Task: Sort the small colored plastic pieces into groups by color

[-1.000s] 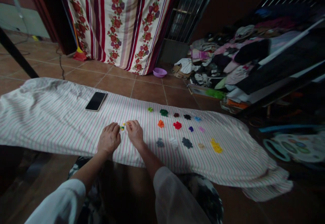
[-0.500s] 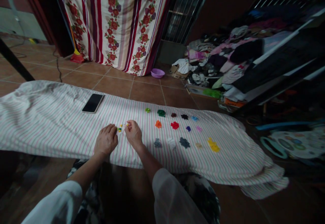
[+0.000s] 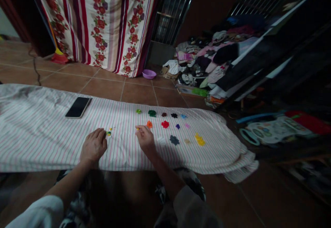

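My left hand (image 3: 94, 145) rests on the striped cloth, its fingers lying bent over it and the fingertips at the edge of a small cluster of green, yellow and white pieces (image 3: 109, 133). Whether those fingertips press on the cluster is too small to make out. Farther right, my right hand (image 3: 146, 139) is closed in a pinch with a tiny yellow piece (image 3: 138, 128) at its fingertips. Close beyond this hand lies an orange pile (image 3: 149, 124). A white pile (image 3: 161, 141) is beside its wrist side, partly hidden.
Colour-sorted piles lie to the right, among them red (image 3: 165, 124), dark green (image 3: 152, 113), dark grey (image 3: 174, 140) and yellow (image 3: 199, 139). A phone (image 3: 78, 107) lies at the left on the striped cloth (image 3: 51, 135). Beyond are a purple basin (image 3: 149, 74) and heaped clothes (image 3: 204, 59).
My right hand has moved right, away from the cluster and my left hand, toward the orange pile, with a yellow piece pinched. My left hand stays by the cluster. The view has shifted right.
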The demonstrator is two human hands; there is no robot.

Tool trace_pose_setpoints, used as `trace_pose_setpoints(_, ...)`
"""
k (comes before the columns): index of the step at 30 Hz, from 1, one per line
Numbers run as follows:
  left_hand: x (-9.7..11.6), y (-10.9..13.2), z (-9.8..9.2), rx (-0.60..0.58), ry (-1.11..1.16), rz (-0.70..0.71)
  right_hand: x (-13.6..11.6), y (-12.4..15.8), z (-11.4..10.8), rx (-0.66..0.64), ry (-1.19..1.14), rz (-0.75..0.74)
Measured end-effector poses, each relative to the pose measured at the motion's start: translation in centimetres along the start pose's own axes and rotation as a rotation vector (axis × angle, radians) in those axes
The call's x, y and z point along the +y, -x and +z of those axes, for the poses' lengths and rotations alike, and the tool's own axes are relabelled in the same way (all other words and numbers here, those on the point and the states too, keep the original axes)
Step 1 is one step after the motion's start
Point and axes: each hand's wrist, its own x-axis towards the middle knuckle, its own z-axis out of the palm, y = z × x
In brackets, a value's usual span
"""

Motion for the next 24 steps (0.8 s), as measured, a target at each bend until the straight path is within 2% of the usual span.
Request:
trace_pose_setpoints(5,-0.1,0.0,0.0,-0.013,-0.006,-0.003,3.0,0.6,-7.1,0.181,0.031,0.113)
trace_pose_setpoints(7,-0.1,0.0,0.0,-0.034,0.0,-0.013,4.4,1.0,-10.3,0.302,0.056,0.168)
trace_pose_setpoints(11,-0.2,0.0,0.0,-0.04,0.029,-0.02,7.4,2.1,-16.8,0.477,0.195,0.26)
trace_pose_setpoints(15,-0.2,0.0,0.2,-0.029,0.017,-0.008,10.5,3.0,-22.4,0.543,0.371,0.298)
trace_pose_setpoints(19,-0.2,0.1,0.2,-0.026,0.018,-0.005,12.8,3.3,-26.2,0.549,0.552,0.33)
trace_pose_setpoints(24,-0.3,0.0,0.1,-0.037,0.018,0.001,14.3,2.9,-28.2,0.484,0.688,0.33)
